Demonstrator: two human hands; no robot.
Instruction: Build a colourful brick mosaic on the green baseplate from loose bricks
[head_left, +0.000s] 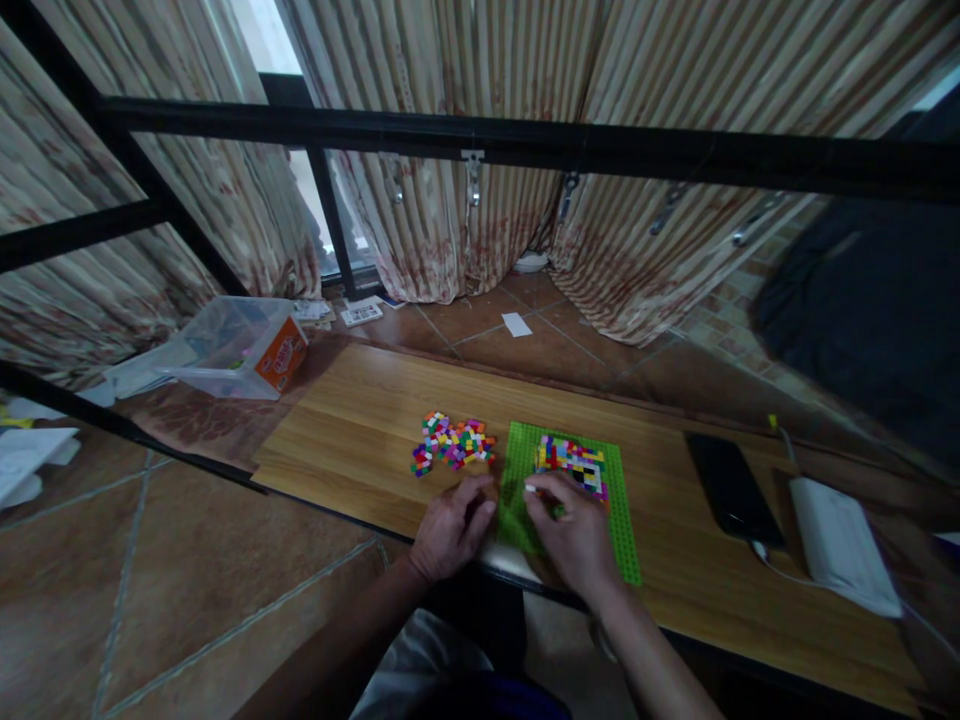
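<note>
Right hand on my feed: narrow pinch, thumb and index tips nearly together on a small white brick. Palm faces down and inward, wrist a bit bent, forearm angling in from the near right, hand over the near part of the green baseplate. Just beyond and right of the pinch: multicolored brick build on that plate, partly hidden by the hand.

Left hand is left of the pinch, just beside the plate's left edge, low over the wooden tabletop. Fingers half curled, small thumb-to-index gap; can't tell from here if anything's tucked inside. Forearm slants in from the near left.

Loose brick pile: beyond the left hand, left of the pinch. Black phone well right of the grip, white power bank past it.
</note>
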